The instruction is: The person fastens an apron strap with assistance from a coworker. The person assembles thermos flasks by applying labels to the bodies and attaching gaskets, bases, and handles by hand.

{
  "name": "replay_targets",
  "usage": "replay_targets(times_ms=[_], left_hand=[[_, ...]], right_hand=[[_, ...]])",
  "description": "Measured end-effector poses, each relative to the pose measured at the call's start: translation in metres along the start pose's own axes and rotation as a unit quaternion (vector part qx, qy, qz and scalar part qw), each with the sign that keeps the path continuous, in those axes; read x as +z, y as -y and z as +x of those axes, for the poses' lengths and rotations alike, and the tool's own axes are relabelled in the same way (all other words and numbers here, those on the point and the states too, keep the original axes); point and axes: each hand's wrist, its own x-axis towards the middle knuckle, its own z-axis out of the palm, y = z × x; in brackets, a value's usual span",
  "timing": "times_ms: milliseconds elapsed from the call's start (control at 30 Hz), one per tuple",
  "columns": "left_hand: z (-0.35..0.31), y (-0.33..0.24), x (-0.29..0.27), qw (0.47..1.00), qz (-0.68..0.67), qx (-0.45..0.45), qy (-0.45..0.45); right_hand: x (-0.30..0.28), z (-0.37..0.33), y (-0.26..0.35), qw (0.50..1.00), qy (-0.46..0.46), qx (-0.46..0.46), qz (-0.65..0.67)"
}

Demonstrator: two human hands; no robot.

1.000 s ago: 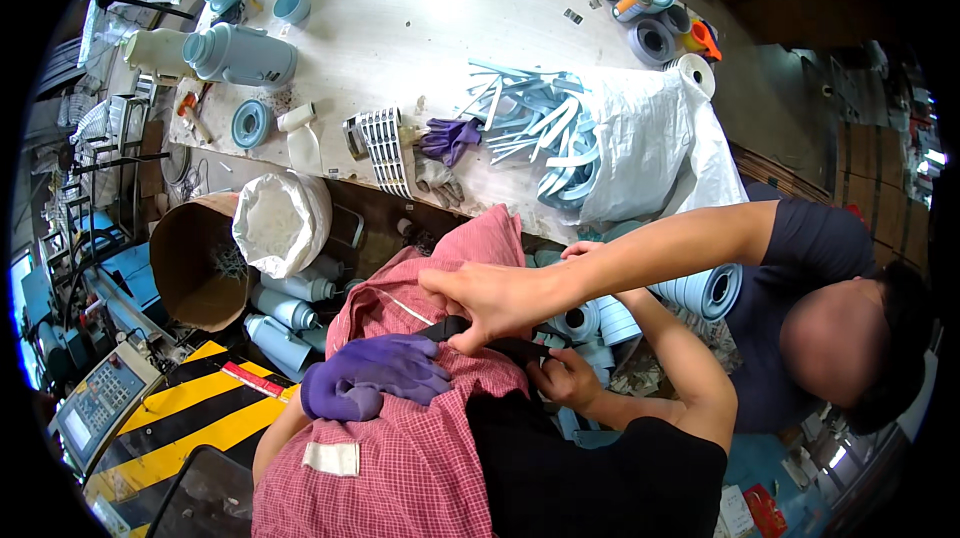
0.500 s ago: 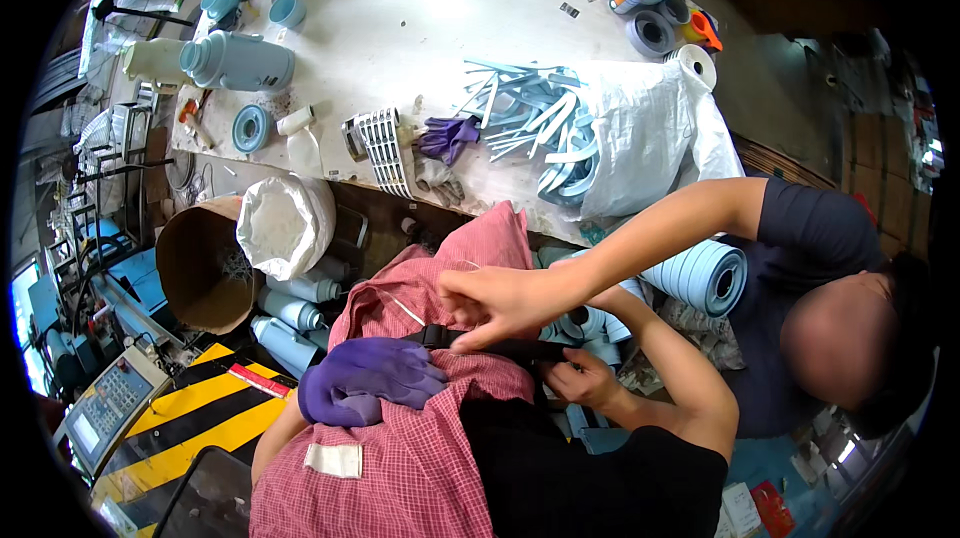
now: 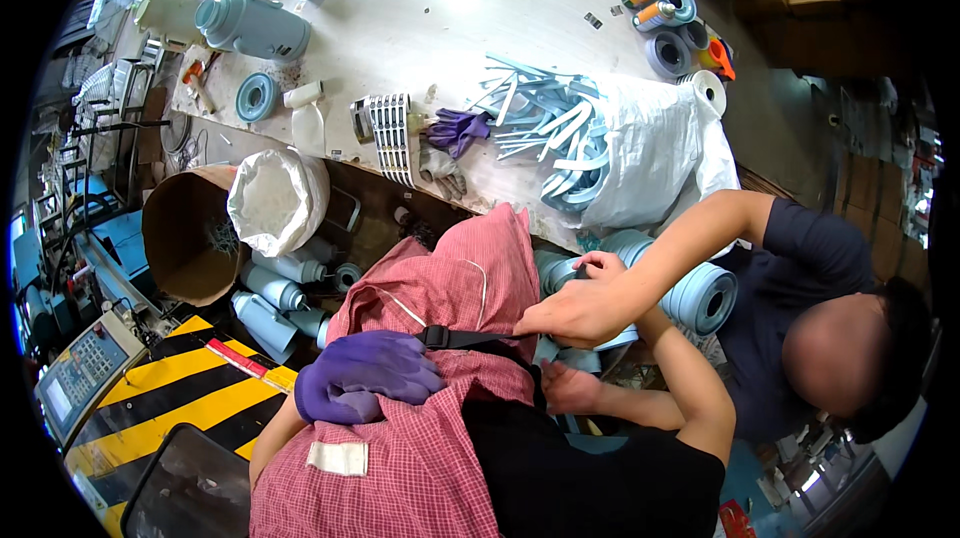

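My left hand [image 3: 370, 378], in a purple work glove, lies flat with fingers stretched over the red checked apron [image 3: 400, 458] on my lap. Just beyond its fingertips is a black buckle [image 3: 435, 336] on a black webbing strap [image 3: 480, 339] across my waist. A co-worker's bare hand [image 3: 580, 313] pinches this strap and draws it out to the right. The co-worker's other hand [image 3: 600, 263] shows partly behind that forearm. My bare right hand [image 3: 572, 388] is at my right side, near the strap's lower part; its fingers are smeared, so their grip is unclear.
Ahead, a white table [image 3: 420, 38] bears a white sack [image 3: 645, 153] spilling light-blue strips, purple gloves [image 3: 458, 131] and blue flasks [image 3: 255, 26]. Below stand a cardboard drum [image 3: 190, 248] and a white-lined bin [image 3: 280, 203]. A control panel [image 3: 85, 373] is at left; the co-worker leans in from the right.
The co-worker's hand has moved right from the buckle, pulling the strap along. My right hand has shifted slightly down and back. My gloved left hand stays put; the view has tilted a little.
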Motion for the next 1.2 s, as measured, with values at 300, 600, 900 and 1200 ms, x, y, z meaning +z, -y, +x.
replay_targets(times_ms=[300,600,900,1200], left_hand=[[-0.004,0.006,0.001,0.999,-0.018,-0.001,-0.033],[0.026,0.017,-0.015,0.937,0.109,-0.266,-0.200],[0.042,0.006,-0.015,0.991,0.042,-0.080,0.100],[0.034,0.012,-0.013,0.966,-0.137,-0.217,0.025]], right_hand=[[0.007,0.002,-0.014,0.876,0.154,0.106,0.445],[0.001,-0.067,0.147,0.761,0.314,-0.388,-0.415],[0.001,-0.077,0.146,0.764,0.404,-0.347,-0.364],[0.055,-0.143,0.246,0.877,0.113,-0.375,-0.278]])
